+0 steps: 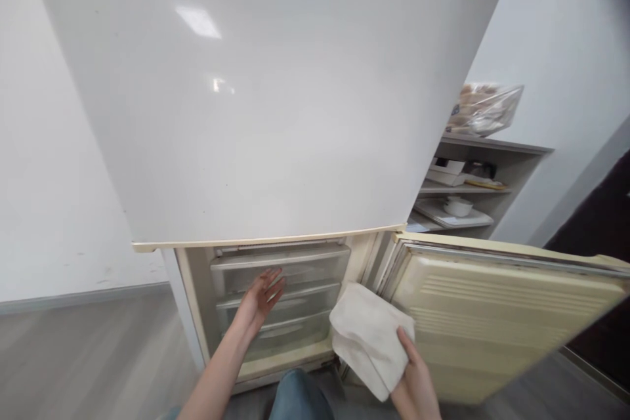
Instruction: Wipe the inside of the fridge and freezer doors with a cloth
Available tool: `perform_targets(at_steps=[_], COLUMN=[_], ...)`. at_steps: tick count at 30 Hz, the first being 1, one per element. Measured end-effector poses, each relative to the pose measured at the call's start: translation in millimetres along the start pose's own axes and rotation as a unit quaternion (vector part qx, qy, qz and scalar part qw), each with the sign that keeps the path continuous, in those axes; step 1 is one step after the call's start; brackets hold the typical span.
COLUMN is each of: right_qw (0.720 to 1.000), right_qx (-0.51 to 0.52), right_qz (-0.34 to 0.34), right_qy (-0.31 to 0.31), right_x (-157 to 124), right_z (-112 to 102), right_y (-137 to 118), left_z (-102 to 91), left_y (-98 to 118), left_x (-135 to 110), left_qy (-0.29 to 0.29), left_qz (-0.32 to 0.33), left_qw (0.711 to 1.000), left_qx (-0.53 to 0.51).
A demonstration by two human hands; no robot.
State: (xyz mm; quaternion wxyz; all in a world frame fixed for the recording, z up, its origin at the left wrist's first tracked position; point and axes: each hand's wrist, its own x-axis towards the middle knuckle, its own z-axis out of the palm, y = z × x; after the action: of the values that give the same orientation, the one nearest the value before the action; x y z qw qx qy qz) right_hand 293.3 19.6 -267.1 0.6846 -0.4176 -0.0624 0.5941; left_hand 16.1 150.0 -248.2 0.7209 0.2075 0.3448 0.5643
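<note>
Head view: a light-coloured refrigerator (295, 111) is faced from close range, its upper front filling most of the frame. The lower door (467, 321) is swung open to the right, and its yellowed, ribbed inner face is exposed. Inside the lower compartment, clear drawers (290, 275) are seen stacked one above another, all pushed in.

A white cloth (367, 338) is held by the right hand (416, 380), between the compartment's right edge and the open door; contact with either surface cannot be told. The right fingers are clamped on its near right corner, thumb on top; the remaining fingers are hidden behind the fabric. The cloth is spread loosely, with a fold along its lower part.

The left hand (258, 298) is held up before the drawers, nothing grasped, its fingers slightly apart and bent; whether a drawer front is touched cannot be told.

To the right, a grey shelf unit (526, 161) is noted, with a clear plastic bag (485, 108) placed on top.
</note>
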Motion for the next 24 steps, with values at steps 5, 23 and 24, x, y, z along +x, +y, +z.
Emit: perform_targets(at_steps=[5, 23, 24], right_qw=[1.000, 0.999, 0.999], right_qx=[0.007, -0.018, -0.014], right_qz=[0.007, -0.014, -0.014], right_qy=[0.020, 0.035, 0.035], right_x=[-0.1, -8.4, -10.6], right_z=[-5.8, 2.4, 10.1], right_y=[5.5, -46.7, -55.3], left_z=[8.9, -4.2, -4.9], left_y=[3.1, -28.8, -31.8], left_x=[5.0, -74.1, -81.1], left_qy=[0.042, 0.092, 0.093], left_qz=[0.048, 0.056, 0.059], left_qw=[0.998, 0.982, 0.980], left_qx=[-0.014, 0.157, 0.164])
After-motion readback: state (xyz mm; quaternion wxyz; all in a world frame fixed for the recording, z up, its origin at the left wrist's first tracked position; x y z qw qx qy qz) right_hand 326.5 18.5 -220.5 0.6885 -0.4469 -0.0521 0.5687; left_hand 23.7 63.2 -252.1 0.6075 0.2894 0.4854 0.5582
